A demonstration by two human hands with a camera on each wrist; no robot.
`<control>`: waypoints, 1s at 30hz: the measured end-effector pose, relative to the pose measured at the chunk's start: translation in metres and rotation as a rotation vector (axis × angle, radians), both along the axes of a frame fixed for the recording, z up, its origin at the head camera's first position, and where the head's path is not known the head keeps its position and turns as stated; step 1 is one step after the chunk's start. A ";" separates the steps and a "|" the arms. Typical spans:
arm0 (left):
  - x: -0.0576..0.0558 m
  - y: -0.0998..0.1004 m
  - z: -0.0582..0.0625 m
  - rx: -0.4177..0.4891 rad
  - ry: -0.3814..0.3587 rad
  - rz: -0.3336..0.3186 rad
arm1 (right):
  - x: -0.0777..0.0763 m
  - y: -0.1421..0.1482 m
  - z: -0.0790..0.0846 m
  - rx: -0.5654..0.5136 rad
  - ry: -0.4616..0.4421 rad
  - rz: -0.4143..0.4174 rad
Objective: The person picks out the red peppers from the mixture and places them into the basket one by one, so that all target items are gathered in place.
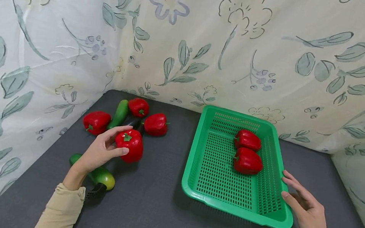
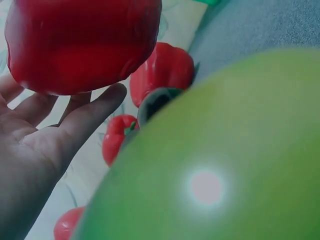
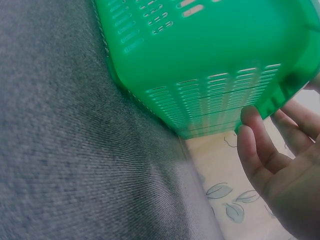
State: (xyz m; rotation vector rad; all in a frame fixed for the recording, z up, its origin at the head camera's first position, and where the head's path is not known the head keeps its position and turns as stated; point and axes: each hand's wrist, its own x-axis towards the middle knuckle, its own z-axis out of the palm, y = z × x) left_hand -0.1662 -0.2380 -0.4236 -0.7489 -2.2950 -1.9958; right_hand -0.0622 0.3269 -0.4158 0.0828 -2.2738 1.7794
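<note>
Reference landmark: the green basket [image 1: 235, 210], one unit, open side up on the table [image 1: 157, 203]. This orientation leaves its interior reachable from above.

The left hand [image 1: 103, 148], left of the basket, holds one red pepper [image 1: 132, 146]. The thumb is on the near side, the fingers are on the far side, and the stem is exposed. Opposed contact probably prevents a smooth, rounded body from rolling, with no load on the stem.

The right hand [image 1: 306, 207] is at the basket's right side. Its fingers are loosely bent, fingertips touching the outside at the rim. This contact probably steadies the basket; no firm grip is apparent.

Counts:
- Red peppers, six in total: one in the left hand; two basket peppers [image 1: 247, 140] [image 1: 247, 161] on their sides, toward the basket's right wall; three loose peppers [image 1: 96, 122] [image 1: 138, 107] [image 1: 155, 124] left of the basket.
- Cucumber [image 1: 119, 115]: one, left of the basket.
- Dark vegetable [image 1: 132, 121]: one visible, left of the basket, partly hidden.
- Green vegetable [image 1: 103, 176]: left of the basket, partly covered by the left wrist; one piece or two cannot be determined.
</note>
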 end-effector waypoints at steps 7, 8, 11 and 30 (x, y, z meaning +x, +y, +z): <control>0.004 0.005 0.003 0.023 0.026 0.011 | 0.000 -0.001 0.000 -0.005 0.020 0.017; 0.004 0.006 0.005 0.026 0.029 0.015 | 0.000 -0.001 0.000 0.001 0.018 0.013; 0.003 0.010 0.010 0.037 0.042 0.024 | 0.000 -0.001 -0.001 -0.002 0.008 0.006; -0.014 0.055 0.067 -0.062 0.071 -0.082 | -0.001 0.001 -0.006 -0.028 0.033 0.003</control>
